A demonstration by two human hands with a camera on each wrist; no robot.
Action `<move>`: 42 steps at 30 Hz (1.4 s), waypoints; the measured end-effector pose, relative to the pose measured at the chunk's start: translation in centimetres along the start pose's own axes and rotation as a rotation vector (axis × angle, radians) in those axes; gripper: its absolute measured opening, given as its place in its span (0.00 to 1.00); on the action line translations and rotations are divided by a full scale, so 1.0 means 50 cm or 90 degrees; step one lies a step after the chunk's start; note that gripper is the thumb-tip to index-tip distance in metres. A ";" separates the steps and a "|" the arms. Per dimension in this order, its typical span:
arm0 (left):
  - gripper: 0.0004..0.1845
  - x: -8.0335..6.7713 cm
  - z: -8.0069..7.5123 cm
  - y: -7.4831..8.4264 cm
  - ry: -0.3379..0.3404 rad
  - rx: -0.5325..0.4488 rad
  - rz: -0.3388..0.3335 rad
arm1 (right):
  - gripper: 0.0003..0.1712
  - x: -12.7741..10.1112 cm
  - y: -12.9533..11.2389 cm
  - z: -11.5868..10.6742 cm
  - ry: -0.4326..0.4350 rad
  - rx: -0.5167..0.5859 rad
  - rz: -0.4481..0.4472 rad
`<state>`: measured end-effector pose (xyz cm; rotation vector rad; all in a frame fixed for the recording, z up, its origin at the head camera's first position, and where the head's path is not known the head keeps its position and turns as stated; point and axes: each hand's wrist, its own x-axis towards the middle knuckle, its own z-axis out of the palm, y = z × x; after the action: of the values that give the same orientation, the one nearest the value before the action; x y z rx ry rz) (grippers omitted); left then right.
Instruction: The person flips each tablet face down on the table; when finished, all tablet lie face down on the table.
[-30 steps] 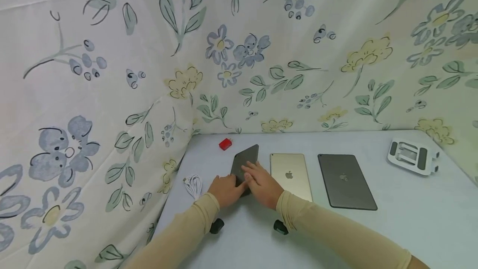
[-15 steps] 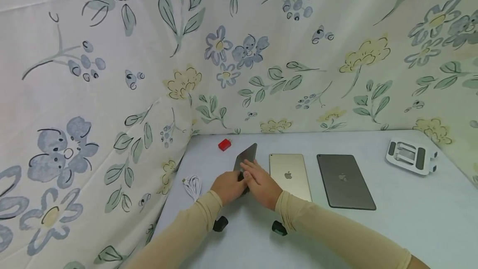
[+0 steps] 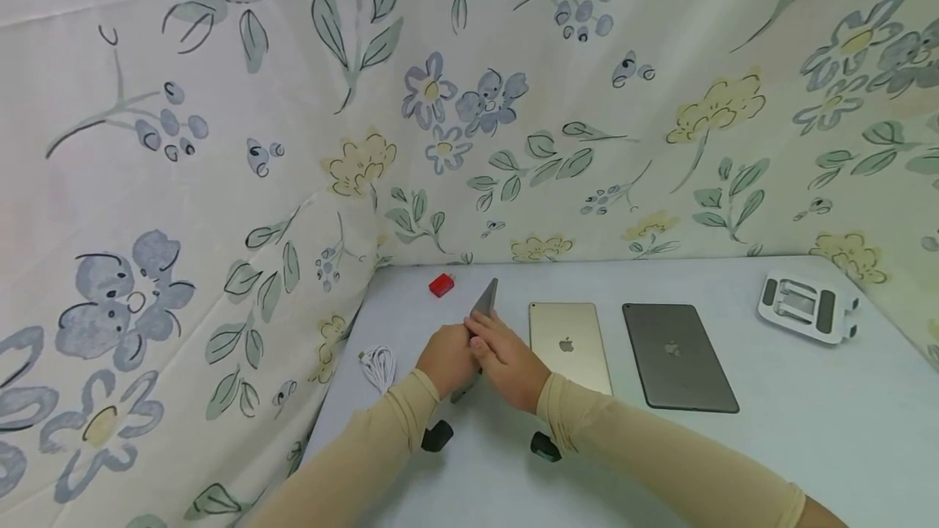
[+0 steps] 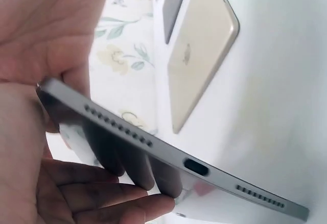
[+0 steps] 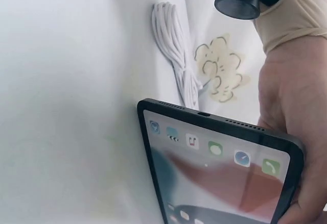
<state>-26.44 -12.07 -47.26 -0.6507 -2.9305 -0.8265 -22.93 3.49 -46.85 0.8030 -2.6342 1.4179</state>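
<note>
Patterned cloth backs the white surface, where the left hand, clasped round the steeply tilted held tablet, could let it slip if that hold loosened, perhaps knocking the gold tablet at three o'clock. From the left hand, the held tablet reaches towards one o'clock; from the right hand, straight fingers laid against it, it lies at eleven o'clock.

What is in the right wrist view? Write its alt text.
A tablet displaying app icons is gripped by the left hand. Beyond it, a bundled white cable lies on a white surface.
</note>
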 end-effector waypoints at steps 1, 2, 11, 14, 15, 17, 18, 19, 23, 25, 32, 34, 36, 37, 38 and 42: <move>0.20 0.000 -0.004 0.003 0.005 0.012 0.016 | 0.31 0.002 -0.001 0.001 -0.001 0.001 -0.001; 0.20 -0.001 -0.007 0.005 0.010 0.027 0.030 | 0.31 0.003 -0.001 0.002 -0.001 0.001 -0.003; 0.15 -0.002 -0.021 0.012 0.029 -0.005 -0.003 | 0.32 0.013 0.010 0.012 0.005 0.045 -0.011; 0.16 -0.003 -0.026 0.011 0.034 -0.034 -0.027 | 0.33 0.013 0.018 0.018 0.005 0.044 -0.009; 0.16 -0.003 -0.028 0.011 0.034 -0.045 -0.032 | 0.33 0.012 0.020 0.020 0.008 0.043 -0.010; 0.16 -0.004 -0.033 0.011 0.034 -0.066 -0.046 | 0.35 0.010 0.024 0.023 0.013 0.034 0.000; 0.16 -0.004 -0.035 0.011 0.034 -0.077 -0.051 | 0.35 0.010 0.025 0.024 0.016 0.029 0.003; 0.16 -0.005 -0.037 0.011 0.037 -0.086 -0.059 | 0.36 0.009 0.026 0.024 0.019 0.025 0.007; 0.17 -0.006 -0.042 0.007 0.053 -0.101 -0.081 | 0.37 0.009 0.030 0.024 0.025 0.016 0.043; 0.19 -0.007 -0.043 0.004 0.063 -0.120 -0.093 | 0.38 0.011 0.035 0.026 0.025 0.010 0.068; 0.18 -0.014 -0.044 -0.016 0.087 -0.203 -0.128 | 0.38 0.016 0.059 0.038 -0.007 0.011 0.136; 0.18 -0.015 -0.044 -0.022 0.089 -0.214 -0.145 | 0.41 0.016 0.063 0.041 -0.024 0.010 0.160; 0.19 -0.016 -0.045 -0.026 0.096 -0.211 -0.160 | 0.45 0.017 0.066 0.044 -0.042 0.008 0.184; 0.19 -0.016 -0.045 -0.028 0.098 -0.207 -0.168 | 0.47 0.016 0.067 0.046 -0.052 0.005 0.196; 0.19 -0.017 -0.046 -0.030 0.100 -0.204 -0.174 | 0.49 0.015 0.067 0.046 -0.061 0.001 0.206; 0.19 -0.019 -0.048 -0.039 0.112 -0.180 -0.188 | 0.49 0.013 0.070 0.049 -0.091 -0.015 0.214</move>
<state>-26.58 -15.15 -46.30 -0.1375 -2.8098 -1.2689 -24.62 2.82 -50.78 0.4908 -3.0022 1.4403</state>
